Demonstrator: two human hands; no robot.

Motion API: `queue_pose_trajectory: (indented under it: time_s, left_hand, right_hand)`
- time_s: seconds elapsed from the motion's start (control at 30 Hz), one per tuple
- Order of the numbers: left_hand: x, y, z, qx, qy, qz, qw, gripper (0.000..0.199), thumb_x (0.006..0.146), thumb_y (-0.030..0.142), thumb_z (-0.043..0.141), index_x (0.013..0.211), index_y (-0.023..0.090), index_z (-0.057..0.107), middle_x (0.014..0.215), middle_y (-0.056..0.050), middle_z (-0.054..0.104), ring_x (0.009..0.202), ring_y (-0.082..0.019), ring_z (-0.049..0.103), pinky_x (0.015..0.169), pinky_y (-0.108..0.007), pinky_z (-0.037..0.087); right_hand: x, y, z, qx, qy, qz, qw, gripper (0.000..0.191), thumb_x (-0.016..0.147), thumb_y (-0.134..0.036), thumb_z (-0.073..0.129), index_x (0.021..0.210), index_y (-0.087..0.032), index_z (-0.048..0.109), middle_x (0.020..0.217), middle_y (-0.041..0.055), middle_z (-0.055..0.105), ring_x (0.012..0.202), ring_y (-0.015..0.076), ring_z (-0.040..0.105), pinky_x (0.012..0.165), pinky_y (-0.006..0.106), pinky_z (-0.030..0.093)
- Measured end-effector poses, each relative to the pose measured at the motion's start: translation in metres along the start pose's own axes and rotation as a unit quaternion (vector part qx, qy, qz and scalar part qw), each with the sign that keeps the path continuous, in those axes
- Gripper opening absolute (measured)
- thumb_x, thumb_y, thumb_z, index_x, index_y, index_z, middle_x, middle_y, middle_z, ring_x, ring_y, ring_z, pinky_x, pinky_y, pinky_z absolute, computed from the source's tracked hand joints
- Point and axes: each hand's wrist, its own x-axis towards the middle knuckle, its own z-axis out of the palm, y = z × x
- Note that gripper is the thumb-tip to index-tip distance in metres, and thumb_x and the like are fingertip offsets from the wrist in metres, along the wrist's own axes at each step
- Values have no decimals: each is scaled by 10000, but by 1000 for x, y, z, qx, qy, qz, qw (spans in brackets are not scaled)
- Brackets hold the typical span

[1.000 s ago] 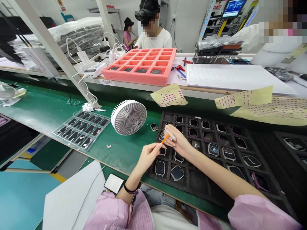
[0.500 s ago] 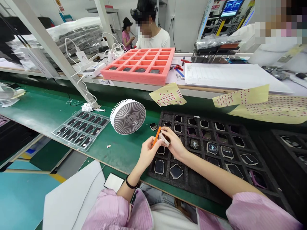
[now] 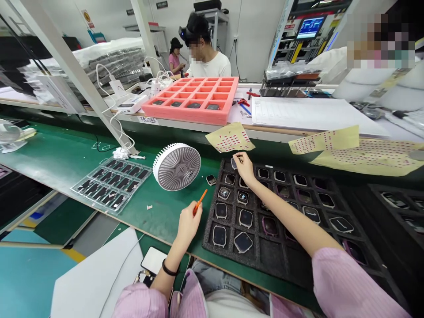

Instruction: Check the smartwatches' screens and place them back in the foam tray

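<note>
My left hand [image 3: 190, 221] is closed on an orange stick-like tool [image 3: 200, 202] above the green bench, left of the black foam tray [image 3: 209, 227]. At the tray's far left corner, my right hand [image 3: 244, 168] pinches a watch face [image 3: 233, 163] over a compartment. Whether the watch touches the foam cannot be made out. Square watches fill many of the compartments, some with lit dials, such as one lit watch [image 3: 243, 197]. A small watch [image 3: 211, 179] lies on the bench outside the tray.
A round white fan [image 3: 177, 167] stands left of the tray, beside a clear plastic tray of dark parts [image 3: 112, 183]. On the shelf sit a pink foam tray [image 3: 185, 115] and paper sheets [image 3: 291, 112]. A phone [image 3: 154, 260] lies near my left forearm. Someone sits opposite.
My hands have moved apart. The right hand has carried the watch up to the tray's far left corner; the left has moved left and down with the orange tool.
</note>
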Motion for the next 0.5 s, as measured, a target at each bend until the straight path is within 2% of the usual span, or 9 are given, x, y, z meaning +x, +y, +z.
queue_pose_trajectory:
  time_s: [0.1,0.23,0.3,0.37,0.43,0.5]
  left_hand:
    - [-4,-9,-1,167,-4,-28,986,249,932,248,409,694,196,461,590,1,512,544,-143,504,537,-237,238]
    - [-4,-11,-8,265,4,-49,963,192,955,303,416,872,181,540,736,-83,662,665,-233,647,534,-244,289]
    - [-3,-8,-9,261,18,-42,964,237,949,376,439,991,167,544,740,-86,677,682,-258,670,537,-249,334]
    - [-4,-1,-7,218,6,-14,976,304,948,424,429,1063,167,545,709,-61,673,668,-257,678,558,-258,384]
    - [-6,6,-1,173,-49,18,983,364,948,456,411,1124,172,555,667,-34,661,638,-250,677,578,-270,422]
    - [-9,13,8,158,-99,31,982,449,933,477,428,1238,164,530,693,-42,681,660,-262,686,598,-290,451]
  right_hand:
    - [23,14,8,-95,0,8,995,222,841,-432,527,808,-213,542,719,61,623,728,236,589,691,345,429]
    - [26,19,16,-195,-45,-9,980,228,868,-397,538,769,-206,613,762,87,668,795,254,614,734,354,448]
    - [25,20,9,-239,-56,-25,969,226,884,-384,534,815,-200,645,888,113,680,922,269,601,806,367,447]
    - [25,21,-6,-283,-51,-32,957,224,895,-359,530,911,-173,655,1058,167,646,1067,307,541,891,412,417]
    - [24,23,-23,-321,-44,-24,946,243,899,-335,531,973,-131,642,1149,230,594,1131,356,484,930,473,378]
    - [22,26,-36,-345,-49,-9,937,232,894,-310,548,953,-104,636,1137,267,582,1120,386,471,924,509,360]
